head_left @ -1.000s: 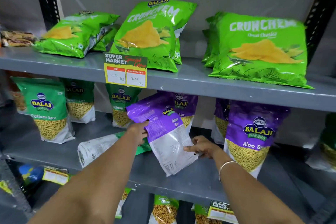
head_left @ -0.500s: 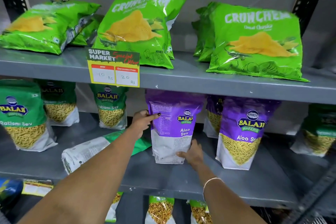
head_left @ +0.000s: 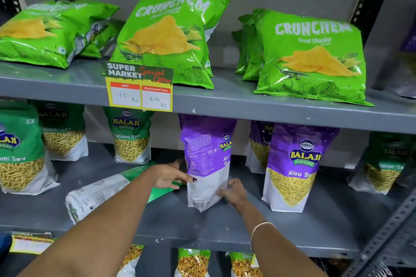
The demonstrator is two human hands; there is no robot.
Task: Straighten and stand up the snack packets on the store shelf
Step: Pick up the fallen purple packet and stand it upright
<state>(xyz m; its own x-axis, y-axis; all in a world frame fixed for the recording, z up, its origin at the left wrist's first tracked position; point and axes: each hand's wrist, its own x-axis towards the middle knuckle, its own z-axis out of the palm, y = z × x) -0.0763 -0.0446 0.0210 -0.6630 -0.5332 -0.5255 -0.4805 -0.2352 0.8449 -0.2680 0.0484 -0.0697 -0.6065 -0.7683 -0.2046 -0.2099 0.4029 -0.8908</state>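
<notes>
Purple packet (head_left: 206,162), tilted in the air a second ago, is now stood on the middle shelf (head_left: 225,229), turned edge-on. It is gripped low by the left hand (head_left: 167,175) and right hand (head_left: 233,192). A green packet (head_left: 101,193) lies flat just beside it, unrighted.

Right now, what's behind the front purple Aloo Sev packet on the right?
Another purple packet stands behind the front Aloo Sev packet; only its left part shows. Anything further back is hidden.
</notes>
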